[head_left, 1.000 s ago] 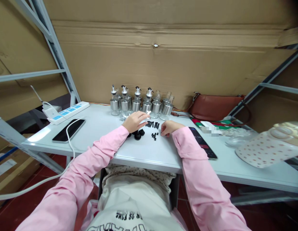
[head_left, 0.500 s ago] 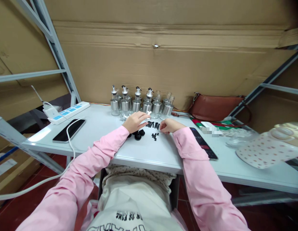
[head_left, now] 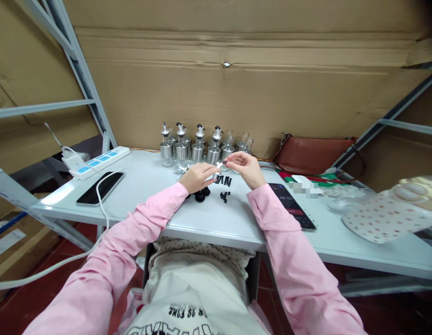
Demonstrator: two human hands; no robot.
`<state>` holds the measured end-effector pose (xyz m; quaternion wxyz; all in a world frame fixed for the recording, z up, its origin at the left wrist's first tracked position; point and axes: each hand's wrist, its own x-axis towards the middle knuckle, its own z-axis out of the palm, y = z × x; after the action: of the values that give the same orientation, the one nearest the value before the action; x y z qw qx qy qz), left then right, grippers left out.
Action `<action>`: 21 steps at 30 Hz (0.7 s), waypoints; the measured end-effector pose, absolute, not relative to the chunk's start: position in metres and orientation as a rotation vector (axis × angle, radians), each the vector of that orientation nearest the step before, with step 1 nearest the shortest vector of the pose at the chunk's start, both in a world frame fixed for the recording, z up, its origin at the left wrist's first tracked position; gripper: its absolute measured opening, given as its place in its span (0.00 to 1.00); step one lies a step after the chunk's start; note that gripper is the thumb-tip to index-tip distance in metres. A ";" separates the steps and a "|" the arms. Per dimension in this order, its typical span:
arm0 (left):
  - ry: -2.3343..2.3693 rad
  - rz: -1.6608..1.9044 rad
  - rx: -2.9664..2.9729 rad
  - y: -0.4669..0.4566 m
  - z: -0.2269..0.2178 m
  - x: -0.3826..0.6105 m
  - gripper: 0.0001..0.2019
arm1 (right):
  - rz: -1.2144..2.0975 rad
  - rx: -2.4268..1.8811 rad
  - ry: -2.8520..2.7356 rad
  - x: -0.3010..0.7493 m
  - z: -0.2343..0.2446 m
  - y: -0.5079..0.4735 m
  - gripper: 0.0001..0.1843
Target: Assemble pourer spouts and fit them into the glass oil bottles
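My left hand is above the table's middle, its fingers closed on a small white spout piece that sticks up past the fingertips. My right hand pinches a small black part right beside that white piece; whether the two parts touch I cannot tell. Below the hands lie several black tube-like pieces in a row. Nearer to me is a cluster of tiny black bits. Round black caps sit under my left wrist, partly covered by it.
Glass bottles with steel sleeves stand at the back, some with pour spouts. A phone lies right, another left near a power strip. A brown bag and a dotted container are on the right.
My right hand has risen from the small black parts on the table to the white piece, now with a black part in its fingertips. My left hand has hardly moved.
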<state>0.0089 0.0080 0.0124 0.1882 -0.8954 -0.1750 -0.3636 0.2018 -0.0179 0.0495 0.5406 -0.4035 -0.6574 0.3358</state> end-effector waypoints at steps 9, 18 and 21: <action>-0.508 -1.029 -2.522 0.006 0.012 0.010 0.13 | 0.848 -0.889 -1.542 0.204 0.046 -0.014 0.17; -0.504 -1.022 -2.506 0.007 0.011 0.010 0.12 | 0.795 -0.907 -1.611 0.204 0.046 -0.015 0.20; -0.498 -1.029 -2.494 0.006 0.012 0.010 0.12 | 0.846 -0.894 -1.575 0.203 0.045 -0.014 0.20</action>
<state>0.0098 0.0058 0.0116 0.1979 -0.8911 -0.1778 -0.3675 0.2033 -0.0144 0.0452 0.5408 -0.3764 -0.6626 0.3561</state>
